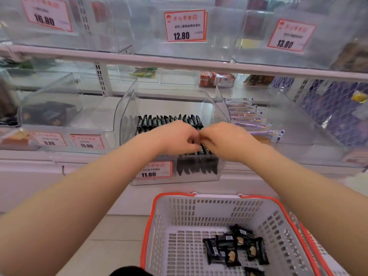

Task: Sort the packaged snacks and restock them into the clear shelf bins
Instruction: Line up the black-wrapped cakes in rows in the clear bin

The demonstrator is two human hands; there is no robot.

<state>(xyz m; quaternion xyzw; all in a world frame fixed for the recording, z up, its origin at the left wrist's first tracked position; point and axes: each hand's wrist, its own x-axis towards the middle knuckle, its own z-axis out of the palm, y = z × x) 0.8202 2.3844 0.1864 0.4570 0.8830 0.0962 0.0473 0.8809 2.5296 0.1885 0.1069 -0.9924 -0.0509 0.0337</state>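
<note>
Both your arms reach straight out over the basket [157, 222], wrists meeting above the middle clear bin [127, 116]. Your left hand [177, 137] has its fingers curled down into the row of black snack packs [169, 121] standing on edge in that bin, and your right hand [223, 139] is curled the same way, knuckles touching the left. Looks like you're pinching packs near the front of the row, but can't tell exactly which ones. A few more loose black packs [235, 248] lie in the basket's near right corner. Price tag [154, 170] on the bin front reads 11.80.
</note>
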